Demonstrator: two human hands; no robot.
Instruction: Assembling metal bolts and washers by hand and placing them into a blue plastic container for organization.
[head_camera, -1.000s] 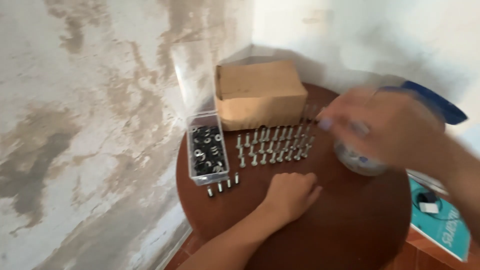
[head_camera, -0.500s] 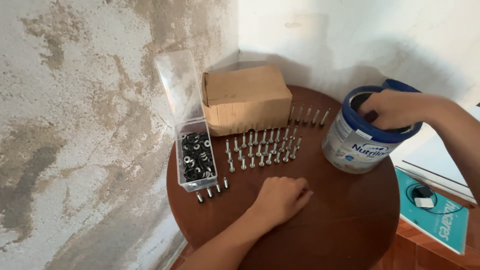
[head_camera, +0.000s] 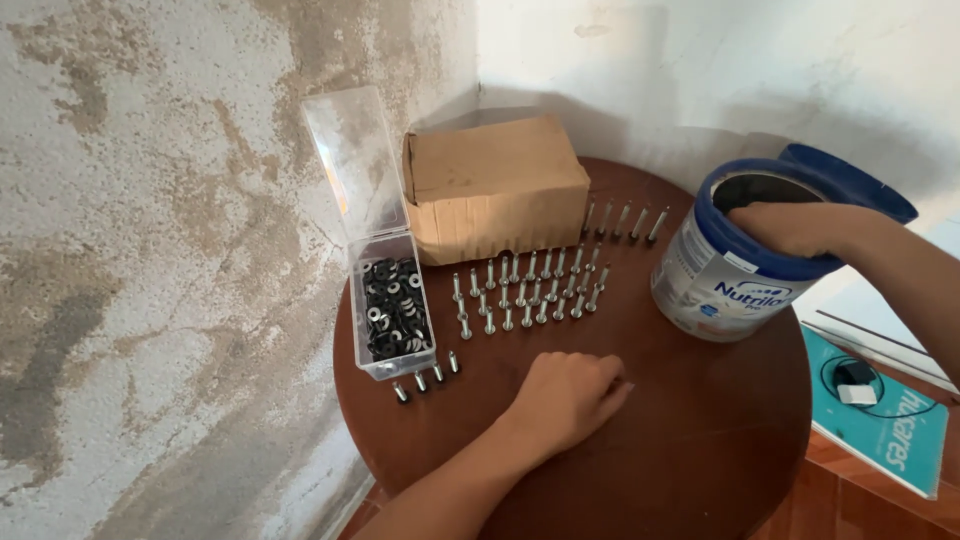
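My left hand (head_camera: 568, 398) rests palm down on the round brown table (head_camera: 700, 440), fingers curled, just below the rows of upright silver bolts (head_camera: 530, 292). My right hand (head_camera: 790, 228) reaches over the rim into a blue-and-white tin can (head_camera: 725, 280) at the table's right; its fingers are hidden inside. A clear plastic box (head_camera: 392, 315) full of black washers stands at the left with its lid raised. Three bolts (head_camera: 425, 380) lie in front of that box.
A brown cardboard box (head_camera: 495, 185) sits at the back of the table against the stained wall corner. A few more bolts (head_camera: 628, 220) stand to its right. A teal box (head_camera: 880, 420) with a small white-and-black object lies on the floor at right.
My right hand has moved from above the can down into its open top. The left hand stays on the table. The view has shifted closer.
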